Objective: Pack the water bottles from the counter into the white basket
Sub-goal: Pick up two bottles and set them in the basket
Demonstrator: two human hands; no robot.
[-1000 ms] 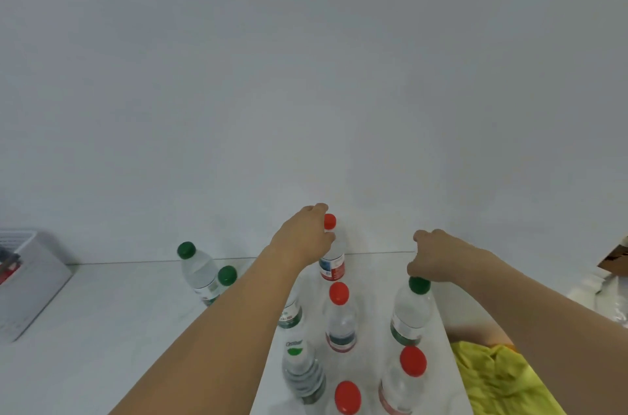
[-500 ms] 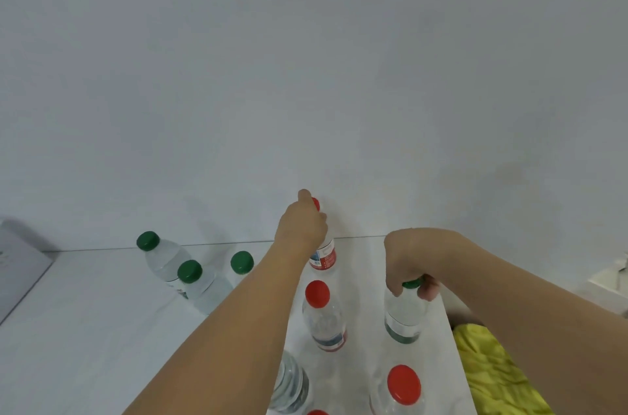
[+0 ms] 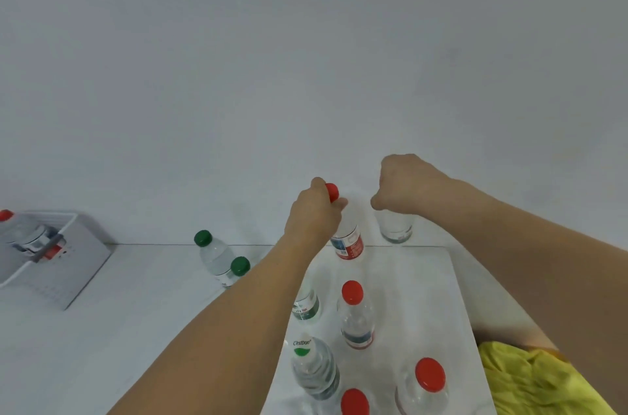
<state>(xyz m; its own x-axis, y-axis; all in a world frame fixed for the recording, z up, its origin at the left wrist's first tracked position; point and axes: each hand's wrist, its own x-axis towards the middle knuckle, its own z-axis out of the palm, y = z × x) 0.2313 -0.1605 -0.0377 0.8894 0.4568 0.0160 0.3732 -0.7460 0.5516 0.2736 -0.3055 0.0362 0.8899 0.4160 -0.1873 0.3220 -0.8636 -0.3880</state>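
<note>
My left hand [image 3: 314, 216] is closed around the neck of a red-capped bottle [image 3: 348, 239] at the back of the counter. My right hand [image 3: 406, 185] grips the top of a clear bottle [image 3: 396, 229] and holds it lifted near the wall; its cap is hidden in my fist. Several more bottles stand in front: a red-capped one [image 3: 355, 316], a green-labelled one [image 3: 307, 306] partly behind my left forearm, and a ribbed one [image 3: 316, 370]. The white basket [image 3: 73, 265] sits far left with a red-capped bottle [image 3: 20, 231] lying in it.
Two green-capped bottles [image 3: 217, 256] stand left of my left arm. Two more red caps [image 3: 430, 375] show at the bottom edge. A yellow cloth [image 3: 537, 380] lies at the bottom right, beyond the counter's right edge. The wall is close behind the bottles.
My right hand has lifted its bottle up off the counter and toward the wall. My left hand stays on the red-capped bottle. The view swung left, bringing the basket back in.
</note>
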